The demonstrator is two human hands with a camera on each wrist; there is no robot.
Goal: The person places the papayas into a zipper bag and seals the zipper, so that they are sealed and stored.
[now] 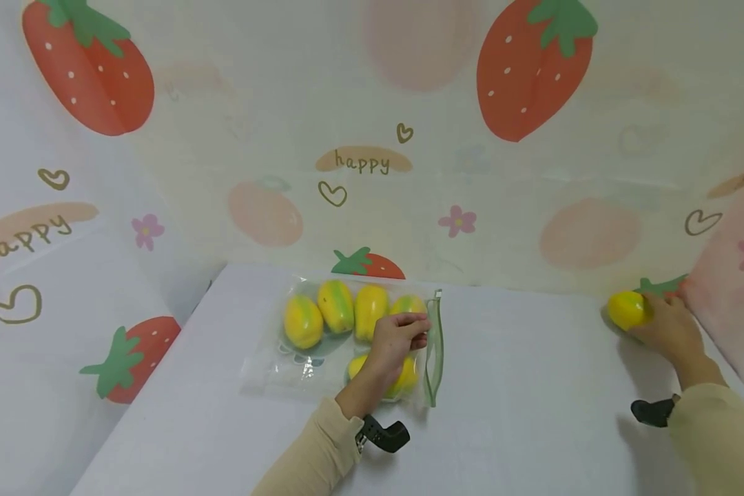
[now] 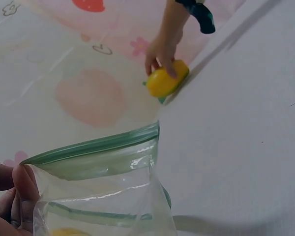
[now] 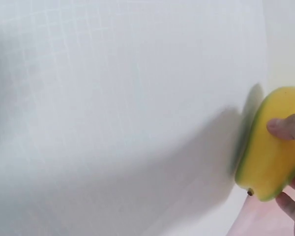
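A clear zip bag [image 1: 266,375] with a green zip edge lies on the white table, its mouth facing right. Several yellow-green papayas [image 1: 303,322] are inside it. My left hand [image 1: 392,344] pinches the upper lip of the mouth; the left wrist view shows the zip edge [image 2: 96,145] raised and the mouth apart. At the table's far right, my right hand [image 1: 672,329] grips another papaya [image 1: 626,310]. In the right wrist view the thumb lies over that papaya [image 3: 270,152], with fingers round its other side. My left hand partly hides the papayas behind it.
A strawberry-printed cloth wall [image 1: 508,186] rises behind the table, with similar cloth at the left and right sides. White tabletop [image 1: 521,386] stretches between the bag and my right hand. A black wrist mount [image 1: 384,435] sits on each arm.
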